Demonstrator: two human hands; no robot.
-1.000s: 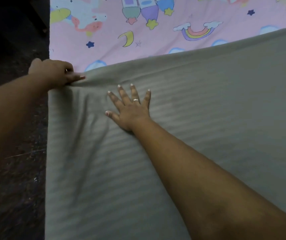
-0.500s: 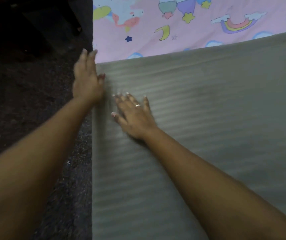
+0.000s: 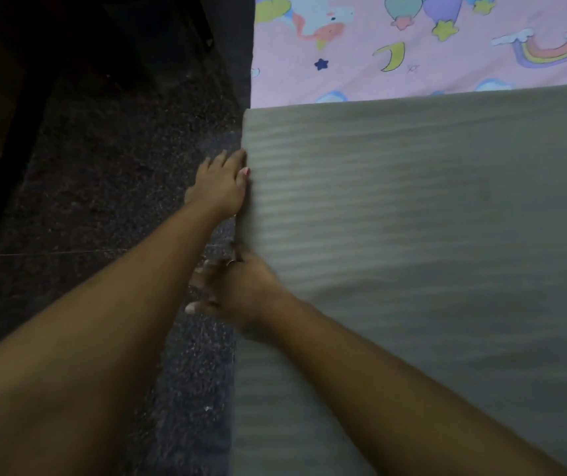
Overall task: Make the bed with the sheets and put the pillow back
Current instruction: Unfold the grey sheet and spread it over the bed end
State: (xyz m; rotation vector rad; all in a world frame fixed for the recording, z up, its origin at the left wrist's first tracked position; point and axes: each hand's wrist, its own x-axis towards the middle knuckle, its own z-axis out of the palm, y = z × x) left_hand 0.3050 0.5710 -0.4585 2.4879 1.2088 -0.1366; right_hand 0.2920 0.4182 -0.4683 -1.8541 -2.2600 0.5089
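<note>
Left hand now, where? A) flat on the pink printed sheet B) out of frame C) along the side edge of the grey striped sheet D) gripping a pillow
C: the left hand lies with straight fingers against the side edge of the grey striped sheet, short of the pink printed sheet.

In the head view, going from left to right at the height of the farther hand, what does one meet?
First the dark speckled floor, then the left hand at the bed's edge, then the grey striped sheet.
</note>
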